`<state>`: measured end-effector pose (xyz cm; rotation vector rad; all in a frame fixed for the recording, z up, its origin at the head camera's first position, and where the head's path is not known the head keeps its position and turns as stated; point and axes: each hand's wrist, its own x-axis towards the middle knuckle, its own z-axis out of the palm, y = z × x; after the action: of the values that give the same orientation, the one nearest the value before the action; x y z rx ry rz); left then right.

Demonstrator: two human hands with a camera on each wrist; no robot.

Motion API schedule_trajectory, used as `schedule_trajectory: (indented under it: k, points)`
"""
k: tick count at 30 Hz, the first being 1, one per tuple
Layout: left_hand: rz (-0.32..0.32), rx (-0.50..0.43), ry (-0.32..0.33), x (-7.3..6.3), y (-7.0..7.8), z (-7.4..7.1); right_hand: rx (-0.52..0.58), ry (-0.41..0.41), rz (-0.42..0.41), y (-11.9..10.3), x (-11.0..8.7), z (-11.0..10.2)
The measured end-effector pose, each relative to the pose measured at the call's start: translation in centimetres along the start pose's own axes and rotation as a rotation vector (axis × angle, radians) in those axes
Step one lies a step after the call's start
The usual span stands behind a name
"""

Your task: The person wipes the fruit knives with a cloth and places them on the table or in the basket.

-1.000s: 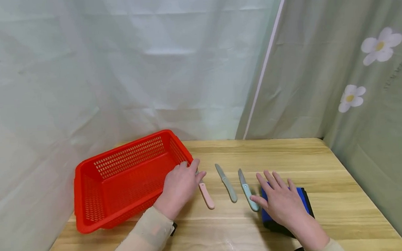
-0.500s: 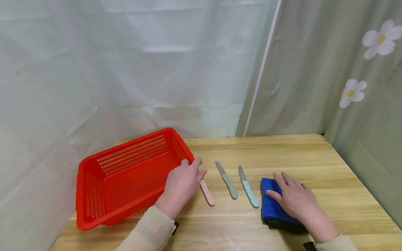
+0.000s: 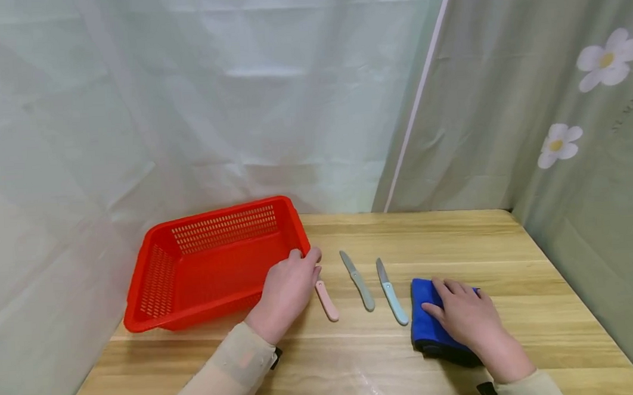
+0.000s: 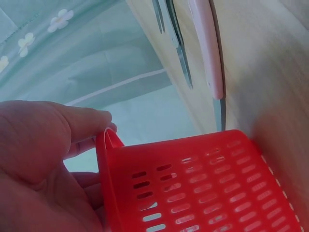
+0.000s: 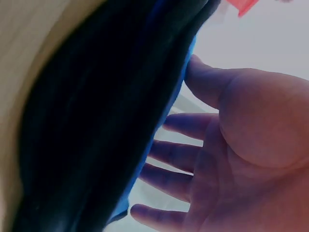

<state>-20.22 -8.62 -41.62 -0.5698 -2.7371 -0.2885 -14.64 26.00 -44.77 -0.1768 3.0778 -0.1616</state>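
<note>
My left hand (image 3: pixel 289 288) grips the right end of a red plastic basket (image 3: pixel 215 313). In the left wrist view, the thumb and fingers pinch the basket's rim (image 4: pixel 104 179). My right hand (image 3: pixel 469 318) lies on a folded blue cloth (image 3: pixel 425 326) with a dark underside, at the right of the table. The right wrist view has its fingers nearly straight along the cloth's blue face, not curled round it. Between the hands lie a pink-handled knife (image 3: pixel 327 302), a grey-green knife (image 3: pixel 361 287) and a light-blue knife (image 3: pixel 393 301); the left hand partly hides the pink one.
The wooden table (image 3: pixel 346 363) runs back to a pale curtain (image 3: pixel 268 104), which also hangs along the left side. A green curtain with flowers (image 3: pixel 607 218) borders the right edge. The basket stands close to the left and back curtains.
The basket's left end has swung up and rightward, pivoting about my left hand's grip. My right hand has shifted right and settled lower onto the blue cloth. The knives stay put.
</note>
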Motion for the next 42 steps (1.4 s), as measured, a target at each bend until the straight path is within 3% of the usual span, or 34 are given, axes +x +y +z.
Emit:
schedule_trajectory:
  k: [8,26,42]
  points:
    - [0.016,-0.019,-0.027,0.2,-0.1,-0.1,0.007,-0.009,-0.027,-1.1,0.4,0.1]
    - [0.088,-0.013,0.037,0.5,-0.8,0.3,-0.02,-0.059,-0.023,-1.5,1.0,0.5]
    - [0.1,-0.019,0.019,0.5,-1.4,0.4,-0.049,-0.053,-0.021,-1.8,0.8,0.5]
